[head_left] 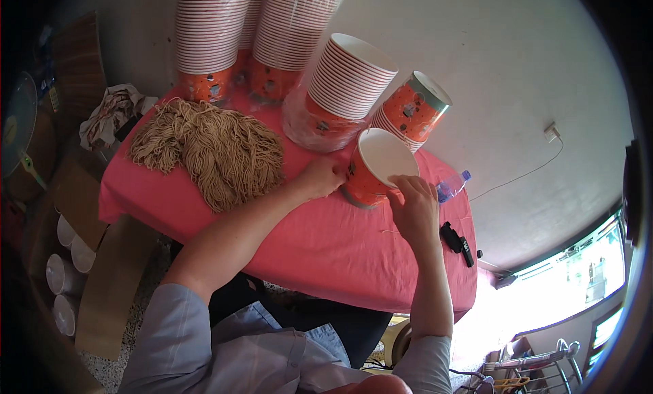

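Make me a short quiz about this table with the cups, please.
1. True or false: the left hand touches the orange paper cup.
2. What lies on the pink tablecloth left of that cup? A) heap of tan string B) a plate C) a book
3. Which hand is at the cup's white rim?

Key: 1 true; 2 A; 3 the right hand.
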### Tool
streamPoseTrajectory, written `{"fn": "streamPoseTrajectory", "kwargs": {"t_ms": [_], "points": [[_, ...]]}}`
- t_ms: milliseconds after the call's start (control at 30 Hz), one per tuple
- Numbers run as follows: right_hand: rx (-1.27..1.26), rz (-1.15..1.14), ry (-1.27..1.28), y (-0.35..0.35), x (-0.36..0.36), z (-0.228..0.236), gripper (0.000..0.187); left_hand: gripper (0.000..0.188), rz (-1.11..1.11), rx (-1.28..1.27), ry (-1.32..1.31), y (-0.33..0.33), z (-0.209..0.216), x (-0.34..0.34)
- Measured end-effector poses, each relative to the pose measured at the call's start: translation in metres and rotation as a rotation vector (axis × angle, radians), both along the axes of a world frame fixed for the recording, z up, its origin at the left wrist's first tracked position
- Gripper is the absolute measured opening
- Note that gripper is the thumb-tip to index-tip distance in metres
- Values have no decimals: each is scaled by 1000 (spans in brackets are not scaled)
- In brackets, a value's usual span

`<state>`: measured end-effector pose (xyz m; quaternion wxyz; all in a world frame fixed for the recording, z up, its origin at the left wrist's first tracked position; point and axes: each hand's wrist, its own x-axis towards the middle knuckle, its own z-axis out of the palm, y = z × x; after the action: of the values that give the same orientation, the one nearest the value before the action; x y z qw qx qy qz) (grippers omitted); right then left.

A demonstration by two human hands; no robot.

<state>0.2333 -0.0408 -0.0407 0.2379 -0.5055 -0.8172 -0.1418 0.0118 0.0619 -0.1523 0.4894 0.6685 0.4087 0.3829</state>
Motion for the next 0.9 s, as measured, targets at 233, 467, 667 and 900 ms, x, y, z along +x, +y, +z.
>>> {"fn": "streamPoseTrajectory", "kwargs": {"t_ms": [233,467,667,900], "points": [[199,-74,-194,-5,-15,-1,21,23,-15,-19,-38,7,-6,7],[80,133,185,2,3,49,8,23,434,317,-285,37,-7,-21],[-213,266,1063,79,53,82,23,19,346,26,-366,15,22,-18],[-619,456,1776,207,167,37,19,18,201,99,-370,26,-1,0]]}}
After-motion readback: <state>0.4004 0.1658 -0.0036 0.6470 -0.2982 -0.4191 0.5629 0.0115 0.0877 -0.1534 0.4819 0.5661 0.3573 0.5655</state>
